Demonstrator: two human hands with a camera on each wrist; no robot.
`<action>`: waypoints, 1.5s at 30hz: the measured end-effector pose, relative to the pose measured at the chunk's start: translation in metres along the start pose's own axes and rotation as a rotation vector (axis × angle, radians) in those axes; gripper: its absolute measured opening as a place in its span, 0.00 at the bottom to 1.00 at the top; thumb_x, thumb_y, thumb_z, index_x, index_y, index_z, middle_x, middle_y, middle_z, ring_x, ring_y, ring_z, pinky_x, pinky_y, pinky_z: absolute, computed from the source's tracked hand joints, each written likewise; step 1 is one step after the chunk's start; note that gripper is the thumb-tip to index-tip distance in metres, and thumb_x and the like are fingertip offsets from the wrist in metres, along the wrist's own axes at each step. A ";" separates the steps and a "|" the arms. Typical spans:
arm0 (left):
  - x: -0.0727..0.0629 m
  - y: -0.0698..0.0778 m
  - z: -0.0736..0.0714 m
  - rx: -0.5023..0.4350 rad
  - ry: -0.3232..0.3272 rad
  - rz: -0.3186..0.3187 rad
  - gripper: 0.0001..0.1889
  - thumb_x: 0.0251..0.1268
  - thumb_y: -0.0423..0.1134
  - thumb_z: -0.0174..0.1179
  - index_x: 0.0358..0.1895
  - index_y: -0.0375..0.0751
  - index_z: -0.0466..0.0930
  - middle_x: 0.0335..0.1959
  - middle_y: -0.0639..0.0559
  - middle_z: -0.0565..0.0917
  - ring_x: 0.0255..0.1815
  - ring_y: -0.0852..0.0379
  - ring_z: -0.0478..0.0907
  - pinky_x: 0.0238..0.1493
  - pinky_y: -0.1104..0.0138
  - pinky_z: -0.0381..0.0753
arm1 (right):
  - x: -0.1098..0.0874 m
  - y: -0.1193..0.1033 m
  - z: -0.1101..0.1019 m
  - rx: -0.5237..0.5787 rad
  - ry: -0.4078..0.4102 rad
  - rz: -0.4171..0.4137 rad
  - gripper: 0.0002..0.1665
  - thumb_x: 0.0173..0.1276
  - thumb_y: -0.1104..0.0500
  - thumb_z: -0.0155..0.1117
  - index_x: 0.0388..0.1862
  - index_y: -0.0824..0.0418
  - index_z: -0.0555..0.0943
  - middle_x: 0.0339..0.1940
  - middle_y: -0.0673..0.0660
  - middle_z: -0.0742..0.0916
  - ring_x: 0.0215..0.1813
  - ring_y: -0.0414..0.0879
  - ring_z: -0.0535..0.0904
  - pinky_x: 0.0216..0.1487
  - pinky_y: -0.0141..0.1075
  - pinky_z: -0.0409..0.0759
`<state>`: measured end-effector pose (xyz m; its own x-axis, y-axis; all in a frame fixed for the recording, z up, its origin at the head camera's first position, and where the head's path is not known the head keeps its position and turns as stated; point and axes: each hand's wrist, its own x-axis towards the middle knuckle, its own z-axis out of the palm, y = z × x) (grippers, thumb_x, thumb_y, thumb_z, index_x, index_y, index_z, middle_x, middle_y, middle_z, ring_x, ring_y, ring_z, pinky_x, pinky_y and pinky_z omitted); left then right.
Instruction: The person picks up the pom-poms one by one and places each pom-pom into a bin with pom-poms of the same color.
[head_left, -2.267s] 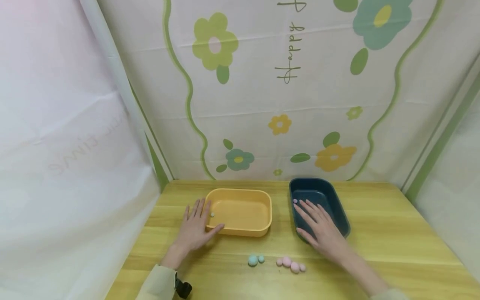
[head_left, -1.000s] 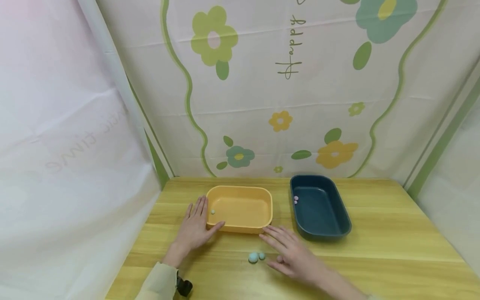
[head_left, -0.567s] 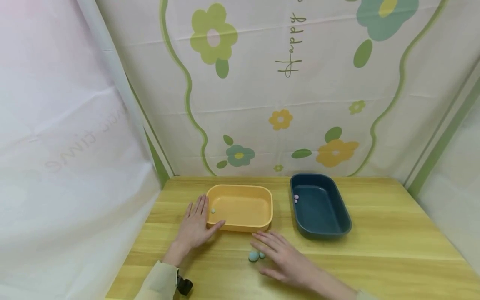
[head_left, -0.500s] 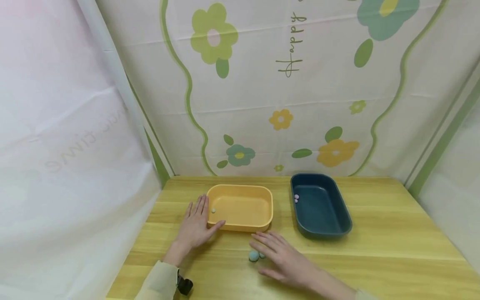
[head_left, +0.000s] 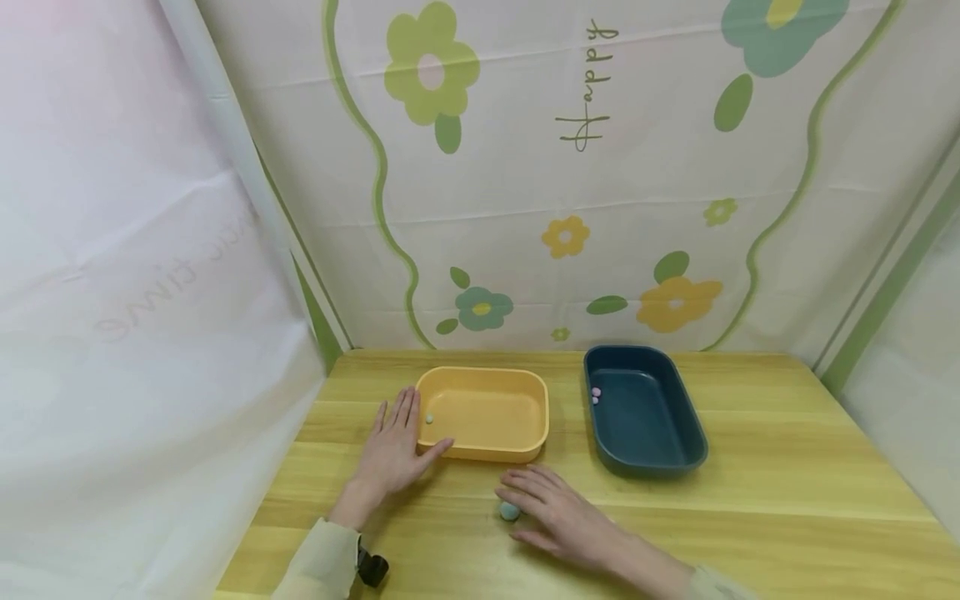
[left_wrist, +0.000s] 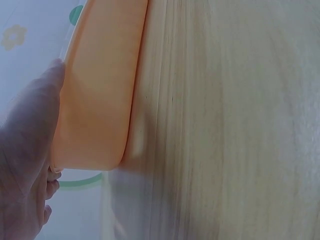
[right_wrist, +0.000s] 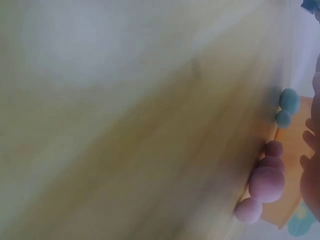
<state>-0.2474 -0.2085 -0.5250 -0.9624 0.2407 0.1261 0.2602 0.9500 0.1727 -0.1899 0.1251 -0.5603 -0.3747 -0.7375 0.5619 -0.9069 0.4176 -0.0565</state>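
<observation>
My left hand (head_left: 390, 454) lies at the left end of the yellow tray (head_left: 487, 457), its fairly straight fingers against the side and the thumb at the front rim. My right hand (head_left: 562, 518) hovers low over the table with loosely bent fingers. At its fingertips is a pale green ball (head_left: 509, 510). In the right wrist view a smaller green ball (right_wrist: 283, 119) and a row of several pink balls (right_wrist: 267, 184) sit on the table, apart from the fingers (right_wrist: 309, 140); the hand hides these in the head view.
A small pale ball (head_left: 429, 418) lies inside the yellow tray. Two pink balls (head_left: 596, 395) rest by the left wall of the dark blue tray (head_left: 693, 442). A printed cloth (head_left: 480, 167) hangs behind the wooden table (head_left: 787, 467).
From over the dark blue tray, my right hand has moved left and nearer, covering the pink balls. Two pink balls now show in that tray, where one showed before. My left hand has stayed.
</observation>
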 end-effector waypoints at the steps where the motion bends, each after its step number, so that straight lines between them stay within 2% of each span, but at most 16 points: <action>1: 0.000 0.000 0.000 0.000 -0.001 -0.001 0.58 0.79 0.76 0.49 0.89 0.28 0.45 0.92 0.35 0.47 0.94 0.37 0.47 0.94 0.40 0.45 | 0.000 0.001 0.001 0.002 0.003 0.001 0.37 0.70 0.46 0.80 0.73 0.60 0.83 0.70 0.58 0.88 0.72 0.55 0.84 0.69 0.56 0.86; 6: 0.000 0.000 0.000 -0.007 0.002 -0.002 0.58 0.79 0.75 0.49 0.89 0.28 0.45 0.92 0.34 0.48 0.94 0.37 0.47 0.94 0.39 0.45 | 0.001 0.003 0.005 0.033 0.006 0.023 0.32 0.71 0.46 0.79 0.68 0.60 0.85 0.68 0.58 0.89 0.71 0.55 0.84 0.70 0.57 0.85; 13: 0.002 -0.001 -0.001 -0.001 0.003 -0.001 0.58 0.79 0.75 0.49 0.89 0.28 0.46 0.92 0.34 0.47 0.94 0.36 0.48 0.94 0.39 0.44 | 0.004 0.005 0.009 0.065 0.013 0.037 0.25 0.73 0.50 0.78 0.64 0.59 0.86 0.65 0.57 0.89 0.69 0.52 0.84 0.70 0.51 0.85; 18: 0.002 -0.002 0.000 0.012 0.003 0.006 0.57 0.80 0.75 0.48 0.89 0.28 0.47 0.92 0.33 0.49 0.94 0.36 0.48 0.94 0.39 0.45 | 0.006 0.005 0.010 0.080 0.038 0.007 0.25 0.69 0.54 0.81 0.62 0.59 0.87 0.63 0.56 0.89 0.66 0.51 0.85 0.67 0.51 0.86; 23: 0.002 -0.002 -0.001 0.008 -0.003 0.004 0.57 0.80 0.75 0.48 0.89 0.28 0.46 0.92 0.35 0.47 0.94 0.36 0.48 0.94 0.39 0.45 | 0.007 0.004 0.012 0.074 0.047 -0.022 0.25 0.67 0.56 0.83 0.61 0.58 0.88 0.61 0.55 0.90 0.65 0.51 0.85 0.68 0.51 0.86; 32: 0.001 -0.002 -0.001 -0.005 -0.011 0.007 0.58 0.79 0.76 0.49 0.89 0.29 0.45 0.92 0.35 0.46 0.94 0.36 0.47 0.94 0.39 0.44 | 0.006 0.007 0.017 0.088 0.017 0.022 0.19 0.66 0.55 0.84 0.53 0.55 0.88 0.55 0.50 0.89 0.61 0.46 0.84 0.65 0.44 0.85; 37: 0.001 -0.003 0.000 -0.007 -0.012 0.009 0.58 0.79 0.76 0.48 0.89 0.30 0.45 0.92 0.35 0.45 0.94 0.36 0.47 0.94 0.39 0.44 | 0.005 0.007 0.019 0.096 0.016 0.019 0.18 0.66 0.56 0.85 0.52 0.55 0.88 0.53 0.47 0.89 0.59 0.44 0.84 0.64 0.42 0.85; 45: 0.001 -0.003 0.002 -0.012 0.016 0.024 0.56 0.80 0.74 0.50 0.89 0.29 0.47 0.91 0.33 0.49 0.93 0.35 0.49 0.93 0.38 0.48 | 0.007 0.010 0.022 0.110 0.079 -0.034 0.16 0.65 0.59 0.84 0.49 0.55 0.88 0.50 0.47 0.89 0.55 0.43 0.85 0.62 0.39 0.84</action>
<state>-0.2497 -0.2105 -0.5268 -0.9545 0.2599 0.1461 0.2841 0.9416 0.1808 -0.2056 0.1121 -0.5749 -0.3313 -0.7040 0.6282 -0.9360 0.3292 -0.1247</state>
